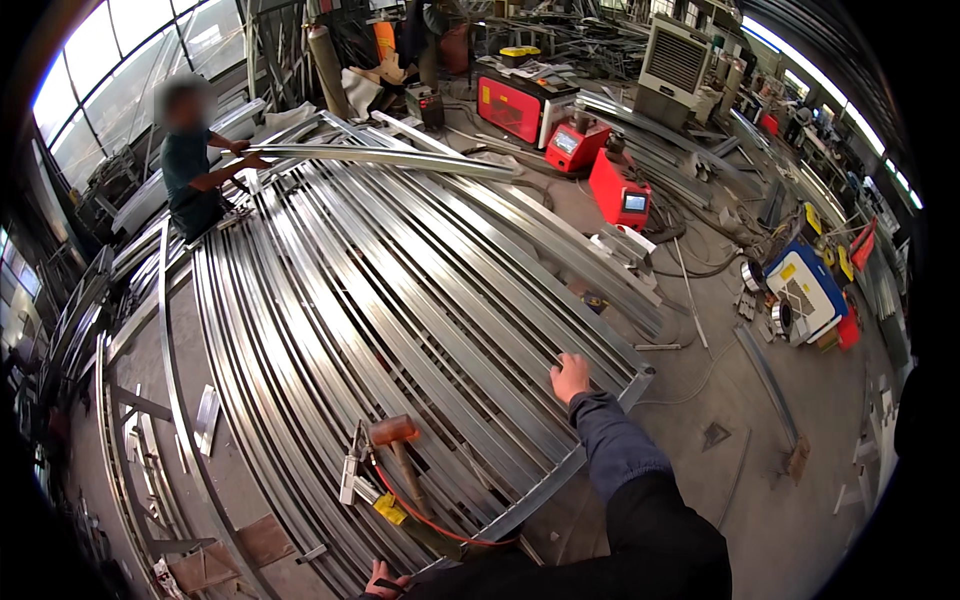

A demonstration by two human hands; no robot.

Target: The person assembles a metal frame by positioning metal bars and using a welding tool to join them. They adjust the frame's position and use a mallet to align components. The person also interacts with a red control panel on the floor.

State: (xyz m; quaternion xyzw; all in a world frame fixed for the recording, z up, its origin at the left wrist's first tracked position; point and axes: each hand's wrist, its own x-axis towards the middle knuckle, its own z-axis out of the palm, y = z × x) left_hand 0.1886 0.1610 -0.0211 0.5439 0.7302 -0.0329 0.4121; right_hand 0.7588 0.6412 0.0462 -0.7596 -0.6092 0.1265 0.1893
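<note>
A wide rack of long, parallel galvanized steel channels [400, 290] spreads out in front of me. My right hand [571, 379] is at the near right part of the rack, its fingers curled down over a steel channel. At the bottom edge of the view my left hand [384, 580] shows only in part, fingers bent around a thin dark piece that I cannot make out. Between my hands, a mallet [394, 431] with a brownish head lies on the channels. Next to it rests a metal clamp-like tool [350, 475] with a yellow part and a red-orange cord.
Across the rack a co-worker [190, 170] holds a long steel channel [380, 154]. Red welding machines [620, 188] and cables stand beyond the right side. A blue-and-white machine [805, 290] is farther right. The frame's near crossbar [530, 500] runs beside me; loose offcuts lie left.
</note>
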